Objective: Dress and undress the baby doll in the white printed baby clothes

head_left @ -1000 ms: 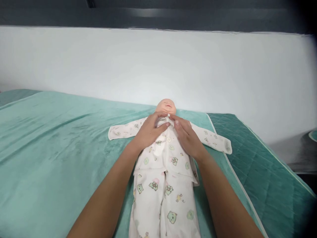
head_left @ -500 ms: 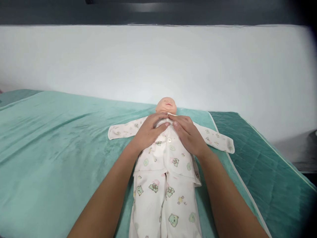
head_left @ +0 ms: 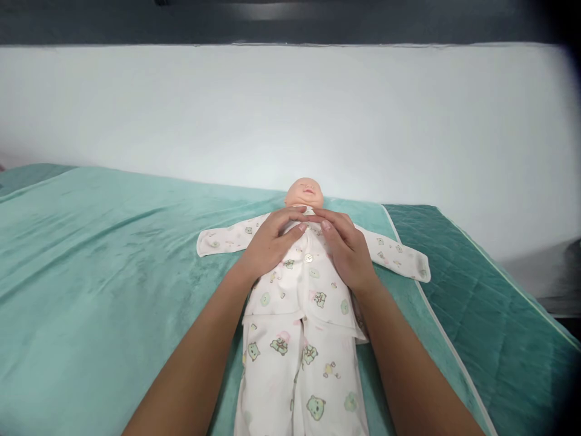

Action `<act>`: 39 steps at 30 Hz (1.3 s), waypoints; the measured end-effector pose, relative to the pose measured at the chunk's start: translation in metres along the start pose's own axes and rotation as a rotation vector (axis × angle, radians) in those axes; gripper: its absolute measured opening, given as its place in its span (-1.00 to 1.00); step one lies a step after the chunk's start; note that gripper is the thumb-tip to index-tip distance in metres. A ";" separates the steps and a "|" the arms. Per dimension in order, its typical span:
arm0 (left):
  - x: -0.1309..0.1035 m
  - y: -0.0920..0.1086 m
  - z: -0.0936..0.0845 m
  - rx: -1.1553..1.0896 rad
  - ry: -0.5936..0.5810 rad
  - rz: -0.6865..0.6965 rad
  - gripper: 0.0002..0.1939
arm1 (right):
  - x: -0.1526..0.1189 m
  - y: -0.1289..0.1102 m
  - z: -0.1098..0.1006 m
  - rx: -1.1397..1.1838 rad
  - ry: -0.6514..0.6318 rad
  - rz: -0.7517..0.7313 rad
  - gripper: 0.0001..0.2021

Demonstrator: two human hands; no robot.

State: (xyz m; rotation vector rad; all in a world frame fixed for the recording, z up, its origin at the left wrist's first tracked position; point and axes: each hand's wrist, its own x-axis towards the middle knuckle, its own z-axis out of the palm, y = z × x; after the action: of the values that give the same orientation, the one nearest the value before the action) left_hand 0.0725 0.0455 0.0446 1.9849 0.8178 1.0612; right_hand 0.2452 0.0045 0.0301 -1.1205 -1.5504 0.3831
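Observation:
A baby doll (head_left: 304, 192) lies on its back, its bald head near the wall and its sleeves spread to both sides. It wears a white printed top (head_left: 318, 297) with a button at the chest and white printed trousers (head_left: 272, 375). My left hand (head_left: 275, 240) rests on the left of the doll's upper chest, fingers extended and thumb apart. On the other side of the chest lies my right hand (head_left: 345, 245), also spread, its fingertips meeting those of my left hand just below the doll's neck. Neither hand holds anything.
A light green blanket (head_left: 113, 272) lies under the doll. To the right is a darker green quilted cover (head_left: 490, 315). Behind stands a white wall (head_left: 227, 109) with a dark band (head_left: 363, 24) above it.
My right hand's fingers have shifted slightly left across the chest, to touch my left fingers. The printed clothes have moved very slightly left in view.

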 end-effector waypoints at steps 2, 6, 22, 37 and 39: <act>-0.001 0.000 0.000 -0.002 0.008 -0.012 -0.78 | -0.002 0.000 0.001 0.020 0.040 0.016 -0.73; -0.004 0.000 -0.001 -0.012 0.018 -0.020 -0.81 | -0.004 0.001 0.003 0.067 0.131 0.073 -0.75; -0.004 0.001 -0.001 0.034 0.024 -0.038 -0.66 | -0.002 0.006 0.003 0.054 0.015 0.131 -0.73; -0.003 0.001 -0.002 0.033 0.004 -0.011 -0.77 | 0.000 0.005 0.001 0.003 -0.033 0.114 -0.72; -0.003 0.001 -0.001 0.025 0.013 -0.012 -0.78 | 0.000 0.006 0.001 0.000 -0.041 0.111 -0.72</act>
State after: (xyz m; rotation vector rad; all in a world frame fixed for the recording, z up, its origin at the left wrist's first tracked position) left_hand 0.0703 0.0431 0.0443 1.9935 0.8519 1.0627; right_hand 0.2472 0.0077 0.0259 -1.2089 -1.5280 0.4833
